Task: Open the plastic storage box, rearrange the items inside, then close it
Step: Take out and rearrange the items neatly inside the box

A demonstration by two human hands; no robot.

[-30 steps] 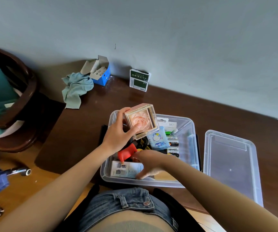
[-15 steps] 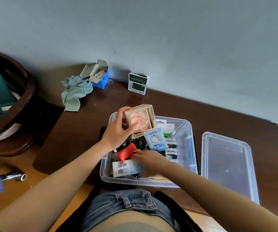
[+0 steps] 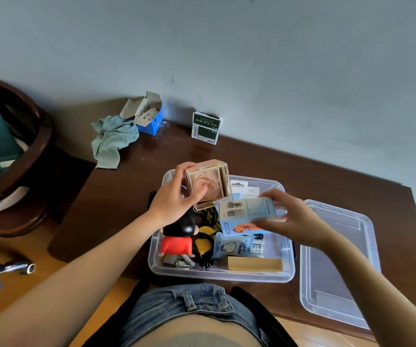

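Here, the box (image 3: 220,274) is sitting open near the front edge of the tabletop (image 3: 126,191), with its lid (image 3: 337,266) lying flat just beside it toward the right edge. The left hand (image 3: 174,199) is holding a clear cube (image 3: 208,184) with a pink rose inside above the box's far left corner, fingers (image 3: 201,194) and thumb curled around its sides. The right hand (image 3: 294,219) is holding a pale blue carton (image 3: 248,209) above the middle of the box, fingers clamped along its right end; the carton is blurred, so its print is not readable. Inside the box, a figurine (image 3: 178,240) with a black head and red shirt is lying along the left wall, a yellow and black tangle (image 3: 205,242) is sitting next to it, a blue packet (image 3: 232,246) and some batteries (image 3: 257,245) are lying in the middle, and a tan block (image 3: 254,264) is resting against the front wall. Toward the back left corner of the tabletop a green cloth (image 3: 113,139) is lying crumpled, touching an open blue carton (image 3: 149,116), and a green and white pack (image 3: 205,127) is standing near the back edge.
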